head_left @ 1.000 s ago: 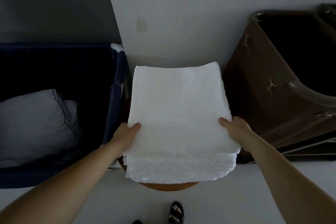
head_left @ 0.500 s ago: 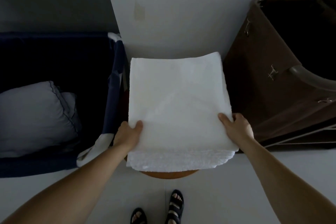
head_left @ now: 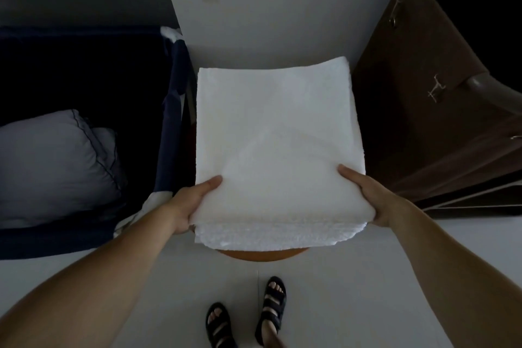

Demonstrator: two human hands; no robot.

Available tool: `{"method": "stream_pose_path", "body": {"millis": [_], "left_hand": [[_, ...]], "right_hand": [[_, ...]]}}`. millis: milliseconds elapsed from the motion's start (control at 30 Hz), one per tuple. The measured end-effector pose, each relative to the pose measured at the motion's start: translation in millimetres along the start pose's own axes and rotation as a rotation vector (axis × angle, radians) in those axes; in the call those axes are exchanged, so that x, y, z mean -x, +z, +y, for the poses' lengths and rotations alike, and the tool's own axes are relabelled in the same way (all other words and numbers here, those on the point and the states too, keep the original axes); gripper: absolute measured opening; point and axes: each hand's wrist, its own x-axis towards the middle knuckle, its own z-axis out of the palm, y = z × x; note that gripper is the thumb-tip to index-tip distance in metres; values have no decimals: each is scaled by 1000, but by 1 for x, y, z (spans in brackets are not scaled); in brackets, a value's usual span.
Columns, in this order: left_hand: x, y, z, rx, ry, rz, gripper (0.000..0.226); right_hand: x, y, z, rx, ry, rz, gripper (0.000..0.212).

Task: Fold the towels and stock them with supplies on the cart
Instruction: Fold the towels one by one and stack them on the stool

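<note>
— How do the towels [head_left: 276, 135] lie?
— Flat on the stool [head_left: 262, 253], long side running from me toward the wall, overhanging its near edge.
— Hands?
— My left hand [head_left: 187, 203] and right hand [head_left: 367, 195] pinch the near corners, thumbs on top, fingers hidden underneath.

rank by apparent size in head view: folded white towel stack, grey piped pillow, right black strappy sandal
1. folded white towel stack
2. grey piped pillow, partly cropped
3. right black strappy sandal, though farthest from camera
</note>
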Motion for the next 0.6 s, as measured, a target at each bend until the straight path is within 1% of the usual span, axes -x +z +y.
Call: {"method": "stream_pose_path", "body": {"millis": [67,167,233,300,400,467,500,567,600], "left_hand": [[-1,-3,-1,-14,-33,-25,84],[-3,-2,-5,-3,-60,-61,81],[0,0,-7,25,-39,-73,77],[6,4,-4,36,-24,-54,73],[20,3,11,-14,-3,13,74],[30,4,26,-27,20,-30,76],[34,3,34,-25,34,-49,76],[42,5,49,-19,47,-49,69],[47,6,52,-14,52,-62,65]], "right_hand": [[-1,-2,1,-9,20,-42,84],[-2,-5,2,23,73,-29,80],[-1,-6,2,39,77,-30,80],[0,-8,-4,44,80,-38,83],[6,-6,-18,9,102,-67,85],[10,-3,-29,-22,100,-92,80],[13,-3,-35,-34,93,-138,74],[20,-4,-44,-64,101,-178,63],[21,-6,-47,-78,109,-178,62]]}}
